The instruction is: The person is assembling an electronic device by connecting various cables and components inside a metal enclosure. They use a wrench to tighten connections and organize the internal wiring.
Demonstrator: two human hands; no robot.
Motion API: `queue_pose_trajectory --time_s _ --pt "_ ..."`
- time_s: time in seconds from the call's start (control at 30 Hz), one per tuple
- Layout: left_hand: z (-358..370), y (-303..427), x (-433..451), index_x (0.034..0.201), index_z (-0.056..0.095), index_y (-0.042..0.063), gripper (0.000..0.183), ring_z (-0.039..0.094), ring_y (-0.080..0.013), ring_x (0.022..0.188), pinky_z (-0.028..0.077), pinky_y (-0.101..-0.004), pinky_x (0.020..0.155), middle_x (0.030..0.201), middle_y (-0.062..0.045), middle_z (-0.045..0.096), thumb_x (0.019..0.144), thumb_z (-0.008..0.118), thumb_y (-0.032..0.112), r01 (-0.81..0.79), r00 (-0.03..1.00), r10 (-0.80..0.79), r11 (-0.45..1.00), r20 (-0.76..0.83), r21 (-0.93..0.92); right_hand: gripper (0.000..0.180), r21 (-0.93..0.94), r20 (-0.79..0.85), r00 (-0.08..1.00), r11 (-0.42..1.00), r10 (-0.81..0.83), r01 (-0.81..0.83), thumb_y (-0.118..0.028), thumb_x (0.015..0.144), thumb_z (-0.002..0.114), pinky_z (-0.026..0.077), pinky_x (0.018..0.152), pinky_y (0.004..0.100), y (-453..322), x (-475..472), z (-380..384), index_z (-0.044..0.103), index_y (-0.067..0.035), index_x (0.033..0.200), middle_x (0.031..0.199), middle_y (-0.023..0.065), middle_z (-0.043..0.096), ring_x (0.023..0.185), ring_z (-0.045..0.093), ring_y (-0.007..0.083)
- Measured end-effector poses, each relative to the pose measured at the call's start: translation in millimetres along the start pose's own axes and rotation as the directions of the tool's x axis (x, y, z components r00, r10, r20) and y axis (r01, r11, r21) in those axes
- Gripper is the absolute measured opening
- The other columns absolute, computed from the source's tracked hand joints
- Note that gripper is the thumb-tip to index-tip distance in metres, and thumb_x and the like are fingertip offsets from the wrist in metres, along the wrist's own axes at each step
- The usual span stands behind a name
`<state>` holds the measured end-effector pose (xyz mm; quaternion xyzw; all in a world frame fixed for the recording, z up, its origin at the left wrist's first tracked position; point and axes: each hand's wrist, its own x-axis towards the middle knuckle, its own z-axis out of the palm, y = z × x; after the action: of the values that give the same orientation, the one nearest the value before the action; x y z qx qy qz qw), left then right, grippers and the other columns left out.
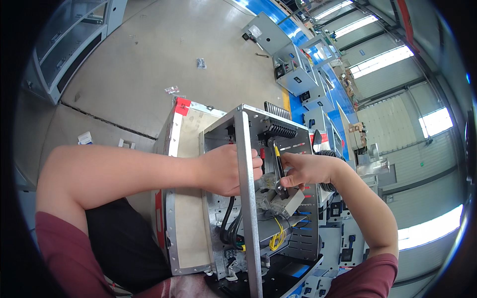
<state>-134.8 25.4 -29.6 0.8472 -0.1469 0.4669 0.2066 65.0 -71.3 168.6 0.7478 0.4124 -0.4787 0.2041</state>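
Observation:
A sheet-metal electrical enclosure (224, 208) lies open before me, with a bare metal frame bar (249, 208) across its front. My left hand (225, 169) reaches inside behind the bar, fingers curled; whatever they may hold is hidden. My right hand (307, 169) grips the lower end of a metal wrench (276, 165), whose upper end meets the fittings below a black ribbed insulator block (282, 130). Beside the wrench runs a black cable with a yellow sleeve (277, 151). A red-sleeved cable (262, 153) stands near my left fingers. Below my right hand is a light-grey component (287, 204).
Coiled yellow wires (277, 238) and black cables (228, 219) hang inside the enclosure. A pale panel with a metal rim (190, 231) adjoins it on the left. Other grey cabinets (298, 70) line the right side. Small plastic bags (201, 63) lie on the floor.

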Motion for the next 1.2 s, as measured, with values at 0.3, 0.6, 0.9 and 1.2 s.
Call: queue_pose_trajectory --time_s 0.3,0.6,0.9,1.2 --pt "2 -2 -1 0.084 0.057 0.01 0.022 0.06 -0.0282 0.087 0.054 -0.0428 0.079 0.09 -0.006 0.057 0.081 0.076 0.021 -0.002 1.0 0.001 1.0 -0.014 -0.021 0.088 -0.152 -0.221 0.975 0.988 -0.01 -0.024 -0.052 0.091 0.09 0.057 0.089 0.0389 -6 2 23 0.052 0.007 0.144 0.115 0.0174 0.073 0.101 0.072 0.0261" --pt "0 2 2 0.082 0.057 0.011 0.02 0.059 -0.0267 0.085 0.053 -0.0416 0.078 0.089 -0.005 0.057 0.079 0.075 0.02 0.004 0.999 -0.004 1.0 -0.034 0.001 0.085 -0.216 -0.353 0.934 0.976 -0.047 -0.032 -0.048 0.088 0.094 0.058 0.092 0.0411 -8 6 40 0.055 0.008 0.137 0.117 0.0228 0.073 0.107 0.074 0.0319" --pt "2 9 3 0.086 0.061 0.01 0.019 0.058 -0.0267 0.09 0.048 -0.0415 0.082 0.091 -0.005 0.058 0.077 0.075 0.019 0.054 0.999 -0.054 0.998 -0.008 0.043 0.088 -0.251 -0.421 0.906 0.954 0.047 -0.166 -0.049 0.084 0.096 0.057 0.1 0.0464 -30 4 51 0.054 0.011 0.134 0.125 0.0305 0.073 0.12 0.073 0.0416" --pt "1 17 5 0.088 0.064 0.01 0.019 0.058 -0.0264 0.092 0.047 -0.0421 0.085 0.094 -0.005 0.06 0.074 0.074 0.019 0.13 0.989 -0.134 0.988 0.054 0.078 0.085 -0.258 -0.484 0.874 0.945 0.053 -0.2 -0.046 0.08 0.098 0.061 0.092 0.0471 -33 6 59 0.058 0.013 0.125 0.121 0.0301 0.074 0.112 0.077 0.0428"
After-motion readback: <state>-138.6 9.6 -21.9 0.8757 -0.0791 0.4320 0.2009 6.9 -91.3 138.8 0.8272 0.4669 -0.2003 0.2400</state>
